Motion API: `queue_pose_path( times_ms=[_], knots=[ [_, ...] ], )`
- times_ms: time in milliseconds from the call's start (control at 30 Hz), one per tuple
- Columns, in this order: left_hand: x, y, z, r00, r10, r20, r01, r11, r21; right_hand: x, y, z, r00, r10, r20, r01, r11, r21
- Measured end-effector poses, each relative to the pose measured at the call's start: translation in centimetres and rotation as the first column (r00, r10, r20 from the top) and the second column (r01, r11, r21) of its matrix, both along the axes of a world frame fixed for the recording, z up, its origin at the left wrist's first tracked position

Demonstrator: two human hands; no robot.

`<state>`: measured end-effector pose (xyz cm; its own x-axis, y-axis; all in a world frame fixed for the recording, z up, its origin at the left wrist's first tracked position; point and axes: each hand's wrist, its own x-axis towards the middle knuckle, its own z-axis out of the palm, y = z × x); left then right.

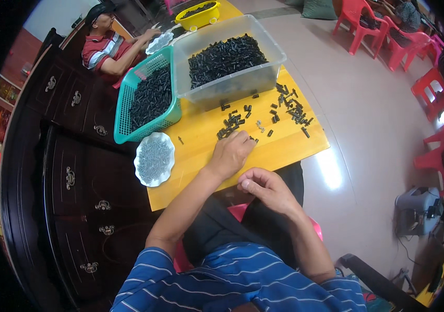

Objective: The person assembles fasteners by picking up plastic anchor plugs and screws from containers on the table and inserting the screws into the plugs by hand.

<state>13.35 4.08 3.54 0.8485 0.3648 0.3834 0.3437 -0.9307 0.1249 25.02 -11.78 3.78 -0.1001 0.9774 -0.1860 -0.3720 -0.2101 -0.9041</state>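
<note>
Work seems partway: loose black pieces (231, 122) remain on the yellow table (193, 151) by the bent-fingered left hand (232, 153), another pile (296, 110) lies rightward, and whether either it or the curled right hand (271, 192) pinches anything, I cannot tell.

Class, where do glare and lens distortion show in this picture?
Head view: a bright glare patch on the pale floor, right of the yellow table; head view: edges of the dark cabinet bow near the rim, and the corners go black.
</note>
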Motion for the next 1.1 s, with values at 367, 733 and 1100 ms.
queue_pose_path(
  times_ms=[367,733,1100],
  knots=[
    [-1.4,-2.1,4.1,0.953,0.157,0.259,0.068,0.722,-0.689,0.6,0.3,0.0,0.911,-0.347,-0.224,0.361,0.932,0.021],
    [-2.0,-3.4,4.4,0.958,0.057,0.281,0.178,0.651,-0.738,0.9,0.3,0.2,0.886,-0.381,-0.264,0.374,0.924,-0.076],
    [0.1,-0.2,4.4,0.956,0.183,0.231,-0.008,0.800,-0.601,0.9,0.5,0.8,0.800,-0.553,-0.233,0.551,0.831,-0.081]
  ],
)
